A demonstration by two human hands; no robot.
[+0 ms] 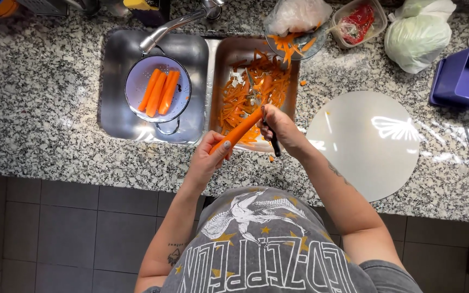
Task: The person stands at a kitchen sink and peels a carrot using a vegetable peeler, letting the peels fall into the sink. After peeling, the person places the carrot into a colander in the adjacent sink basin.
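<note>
1. My left hand (pixel 208 157) is closed round the lower end of a carrot (pixel 238 132), holding it slanted over the right sink basin (pixel 221 70).
2. My right hand (pixel 278 129) is clenched on a dark-handled peeler (pixel 272 142), pressed against the carrot's upper end.
3. Done so far, as I judge it: three peeled carrots (pixel 159 91) lie in the colander (pixel 137 76) up and left of my hands, and a heap of peelings (pixel 251 87) fills the basin just beyond them.
4. Left: this carrot looks partly peeled; I cannot see any unpeeled ones waiting. The white cutting board (pixel 367 144) on the desk right of my hands is bare.
</note>
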